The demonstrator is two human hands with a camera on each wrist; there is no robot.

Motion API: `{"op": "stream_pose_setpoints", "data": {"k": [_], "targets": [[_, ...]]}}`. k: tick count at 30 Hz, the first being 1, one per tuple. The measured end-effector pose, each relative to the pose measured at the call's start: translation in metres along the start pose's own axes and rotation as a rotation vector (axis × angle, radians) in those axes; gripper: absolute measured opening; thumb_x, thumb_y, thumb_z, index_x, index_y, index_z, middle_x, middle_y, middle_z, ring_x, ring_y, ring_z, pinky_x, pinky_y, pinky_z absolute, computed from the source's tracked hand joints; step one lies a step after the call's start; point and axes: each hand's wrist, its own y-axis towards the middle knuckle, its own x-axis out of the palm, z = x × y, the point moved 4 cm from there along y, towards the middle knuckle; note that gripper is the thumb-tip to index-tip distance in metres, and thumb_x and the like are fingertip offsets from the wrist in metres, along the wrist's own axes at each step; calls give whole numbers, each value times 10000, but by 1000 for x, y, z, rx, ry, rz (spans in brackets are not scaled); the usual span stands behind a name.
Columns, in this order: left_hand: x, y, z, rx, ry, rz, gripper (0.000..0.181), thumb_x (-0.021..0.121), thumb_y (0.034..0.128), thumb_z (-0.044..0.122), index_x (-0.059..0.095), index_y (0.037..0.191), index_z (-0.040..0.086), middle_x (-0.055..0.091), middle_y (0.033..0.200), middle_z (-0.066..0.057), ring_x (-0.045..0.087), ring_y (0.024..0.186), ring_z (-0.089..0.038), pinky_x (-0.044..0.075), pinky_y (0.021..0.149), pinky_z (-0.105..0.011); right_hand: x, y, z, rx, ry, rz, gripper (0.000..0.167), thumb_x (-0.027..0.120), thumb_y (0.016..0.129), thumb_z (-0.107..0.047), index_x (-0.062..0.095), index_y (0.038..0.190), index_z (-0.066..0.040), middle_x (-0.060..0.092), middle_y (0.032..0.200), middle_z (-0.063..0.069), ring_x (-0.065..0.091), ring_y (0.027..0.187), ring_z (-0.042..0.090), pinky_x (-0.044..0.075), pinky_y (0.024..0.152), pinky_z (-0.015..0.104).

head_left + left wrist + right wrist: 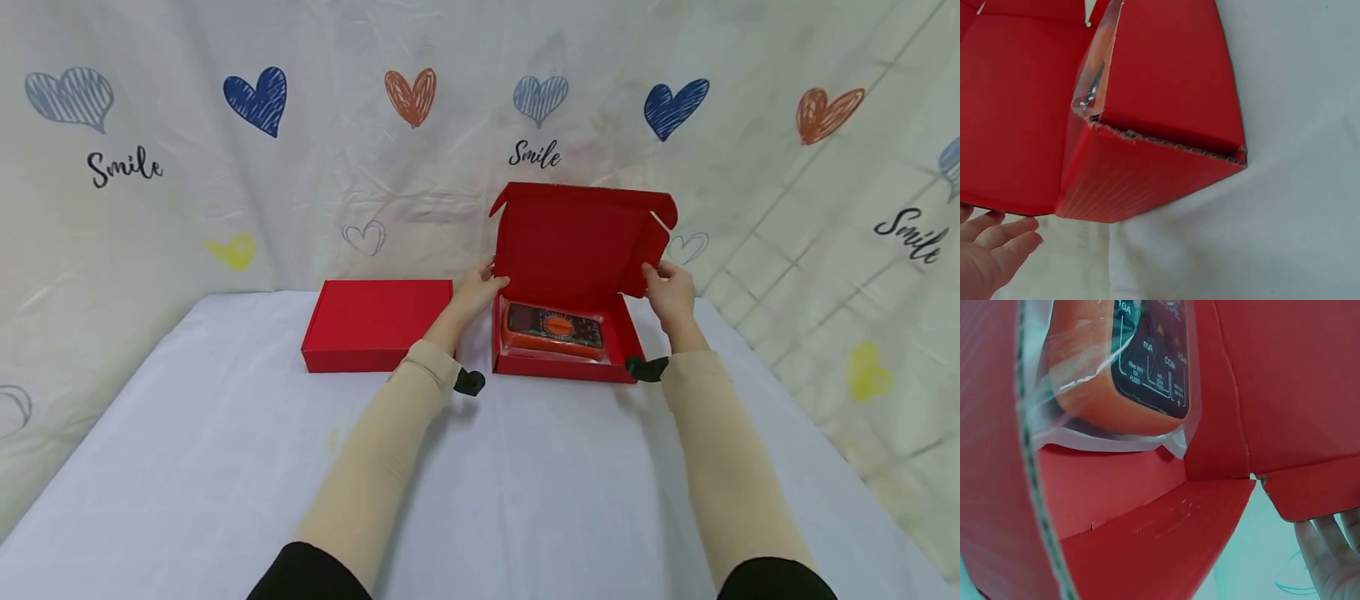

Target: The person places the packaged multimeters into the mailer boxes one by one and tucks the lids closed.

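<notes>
A red cardboard box (562,367) stands with its lid (573,237) raised. Inside lies an orange-and-black multimeter (555,327) in a clear plastic bag (1147,440). My left hand (478,292) holds the lid's left edge, thumb toward the inside; in the left wrist view its fingers (1007,237) reach along the lid's outer side, with the thumb out of sight. At the other side, my right hand (671,296) grips the lid's right side flap (1310,487), its fingers (1316,550) behind the flap. The right thumb is outside the right wrist view.
A second red box (375,321), closed, lies left of the open one, partly behind my left forearm. Both rest on a white-covered table (495,483). Behind it hangs a pale curtain (315,192) printed with hearts and words, close to the raised lid.
</notes>
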Motion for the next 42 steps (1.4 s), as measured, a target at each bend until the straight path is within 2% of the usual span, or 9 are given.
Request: {"op": "stream_pose_setpoints", "data": {"k": [3,8,13,17,20,24,29,38,42], "targets": [[-3,-1,3,12,-1,15,601,515,1067,116,282,1618,63,386,1604,-169,384,1468,-263,357,1167,-394,-3,-2,0,1,18,8,523,427,1091,-350,563,1421,33,557,1333,177,618,1059,234,535,896,258],[-3,-1,14,60,-8,37,556,494,1079,131,326,1606,68,427,1579,-170,444,1428,-269,411,1128,-411,-6,-6,-2,-7,46,-3,526,421,1098,-354,546,1444,22,556,1390,206,589,1177,257,514,1023,370],[-6,1,20,85,122,94,536,492,1084,180,364,1586,44,445,1569,-164,431,1439,-262,390,1142,-359,-4,-9,-3,-28,62,5,527,436,1095,-364,560,1438,17,585,1362,226,604,1095,186,532,974,301],[-10,3,23,102,225,159,485,488,1087,205,452,1544,49,535,1498,-152,509,1371,-263,404,1123,-347,-4,-14,-4,-41,71,31,522,450,1090,-362,581,1414,27,602,1349,241,602,1023,126,511,875,225],[-10,3,24,123,250,181,440,481,1087,217,537,1481,29,622,1396,-159,574,1288,-274,438,1082,-347,-4,-16,-7,-50,73,44,527,441,1092,-365,587,1404,33,609,1342,249,612,1021,134,507,866,233],[-9,3,23,146,249,177,416,463,1093,220,594,1423,4,681,1292,-176,616,1222,-278,463,1047,-348,-2,-19,-9,-52,93,23,542,429,1096,-369,552,1438,33,592,1374,246,612,1118,209,528,987,328],[-7,3,20,148,227,155,417,452,1099,207,577,1432,-13,667,1313,-179,598,1253,-272,445,1069,-338,3,-22,-10,-39,140,-28,577,444,1092,-370,474,1498,39,531,1462,247,551,1278,326,480,1044,449],[-5,2,23,107,112,103,448,437,1112,199,480,1506,-10,597,1413,-193,553,1313,-272,429,1094,-332,14,-27,-14,17,309,-4,555,474,1082,-348,475,1510,6,477,1526,212,508,1360,285,440,1083,436],[-6,2,25,85,92,91,472,430,1117,204,425,1536,-14,535,1482,-192,502,1372,-268,406,1122,-340,21,-31,-20,67,447,30,519,516,1075,-290,478,1509,-8,457,1551,182,489,1385,260,412,1108,433]]}}
